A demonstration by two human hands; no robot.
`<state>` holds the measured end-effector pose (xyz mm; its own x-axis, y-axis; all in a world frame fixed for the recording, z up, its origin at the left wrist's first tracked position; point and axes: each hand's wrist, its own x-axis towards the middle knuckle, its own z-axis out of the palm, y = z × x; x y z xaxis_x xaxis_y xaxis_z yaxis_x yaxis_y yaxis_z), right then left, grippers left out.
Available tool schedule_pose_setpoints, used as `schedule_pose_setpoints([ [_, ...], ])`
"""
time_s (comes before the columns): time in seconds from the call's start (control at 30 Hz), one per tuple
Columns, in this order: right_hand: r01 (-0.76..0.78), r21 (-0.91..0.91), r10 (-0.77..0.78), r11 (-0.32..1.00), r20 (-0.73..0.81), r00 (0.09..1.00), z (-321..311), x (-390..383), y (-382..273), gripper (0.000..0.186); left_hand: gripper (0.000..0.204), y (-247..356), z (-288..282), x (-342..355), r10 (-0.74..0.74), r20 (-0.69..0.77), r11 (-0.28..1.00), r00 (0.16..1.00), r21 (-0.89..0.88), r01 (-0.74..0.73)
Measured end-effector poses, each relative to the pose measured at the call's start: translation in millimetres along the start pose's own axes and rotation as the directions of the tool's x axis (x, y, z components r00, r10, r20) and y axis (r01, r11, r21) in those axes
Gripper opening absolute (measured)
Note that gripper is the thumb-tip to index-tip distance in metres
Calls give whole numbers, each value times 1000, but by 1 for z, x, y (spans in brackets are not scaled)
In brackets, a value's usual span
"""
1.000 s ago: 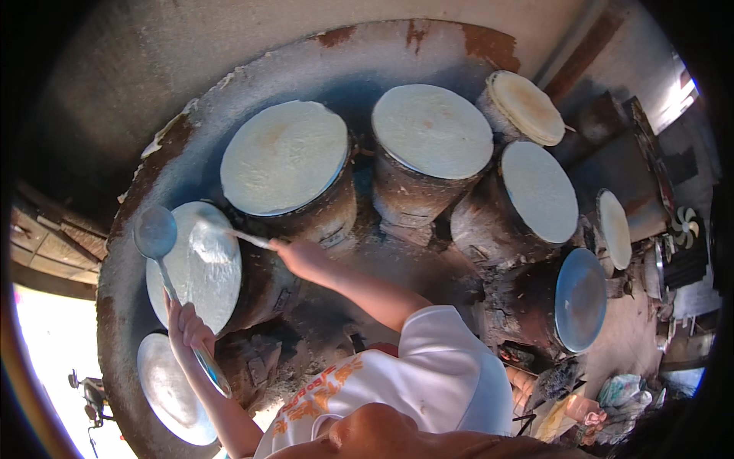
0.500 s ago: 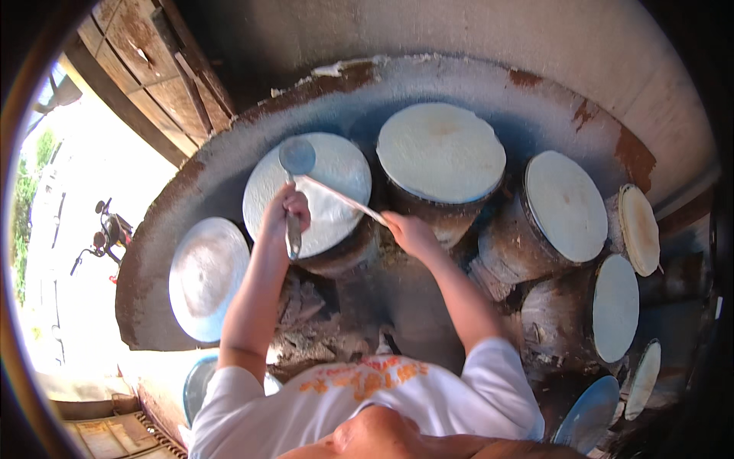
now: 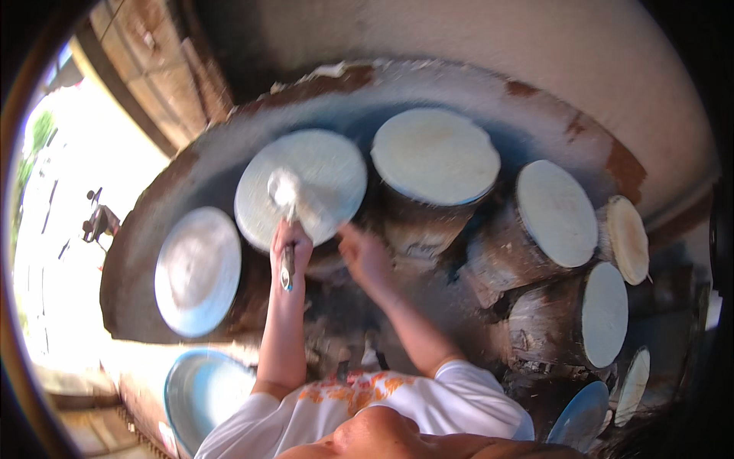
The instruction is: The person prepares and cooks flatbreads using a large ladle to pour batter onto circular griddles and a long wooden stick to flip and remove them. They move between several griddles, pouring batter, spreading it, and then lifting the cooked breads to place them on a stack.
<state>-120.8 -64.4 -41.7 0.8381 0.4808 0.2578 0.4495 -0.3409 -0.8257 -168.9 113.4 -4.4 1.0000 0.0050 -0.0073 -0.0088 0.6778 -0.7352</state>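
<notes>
My left hand (image 3: 293, 243) is closed round the handle of a metal ladle (image 3: 284, 186), whose bowl is over a round plate (image 3: 336, 164) spread with a white, batter-like layer. The ladle's bowl looks white and bright. My right hand (image 3: 367, 258) is closed at the near right edge of the same plate, blurred by motion. From it a pale flat stick (image 3: 312, 213) runs toward the ladle, smeared so that its outline barely shows. Whether stick and ladle touch, I cannot tell.
More round tops with white layers (image 3: 436, 157) stand on sooty drums in an arc to the right. A pale disc (image 3: 197, 271) is at left, above a blue-rimmed basin (image 3: 180, 382). A curved, rusty-edged wall (image 3: 443, 80) rises behind. A bike-like vehicle (image 3: 99, 222) is outside.
The ladle's bowl has moved down and nearer to me over the plate. My right hand has come left and nearer, bringing the stick with it. The view has shifted slightly.
</notes>
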Motion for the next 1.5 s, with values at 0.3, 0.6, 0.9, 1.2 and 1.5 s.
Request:
schedule_pose_setpoints([
  [0.3,16,55,-28,998,226,974,58,-30,21,36,34,-8,125,-90,-128,184,906,975,421,39],
  [0.6,-135,434,69,891,164,984,151,-55,-10,43,38,157,144,-137,107,-50,780,993,624,-52],
  [0.9,-43,230,54,972,-43,998,285,-30,-49,39,28,188,135,-137,626,-106,158,772,987,7],
  [1.2,190,-67,-179,980,142,974,281,-17,-94,35,60,216,162,-146,755,357,-548,550,804,230],
  [1.5,201,-54,-192,978,147,970,293,-15,-77,29,56,239,168,-184,715,511,-697,478,575,428],
])
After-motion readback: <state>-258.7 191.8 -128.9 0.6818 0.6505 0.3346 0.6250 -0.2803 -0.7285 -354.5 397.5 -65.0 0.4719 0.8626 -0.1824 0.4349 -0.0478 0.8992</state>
